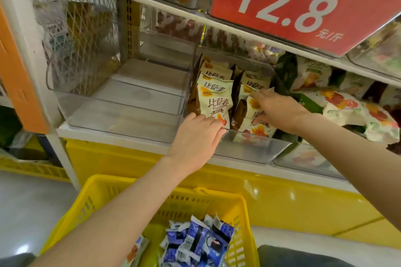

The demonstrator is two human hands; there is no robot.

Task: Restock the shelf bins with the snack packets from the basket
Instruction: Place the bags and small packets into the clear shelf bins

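A clear plastic bin (249,149) on the middle shelf holds white-and-brown snack packets (214,102) standing in rows. My left hand (195,136) grips the bin's front rim, fingers curled over the edge at the front packet. My right hand (280,108) reaches into the bin from the right and pinches a packet (249,110) in the right row. To the left stands an empty clear bin (121,115). Below me, the yellow basket (91,197) holds several blue-and-white packets (199,243).
A red price sign (288,0) reading 12.8 hangs from the shelf above. More packets in green and white wrappers (347,106) fill bins to the right. A wire mesh basket (82,28) hangs at the left by an orange panel (19,76).
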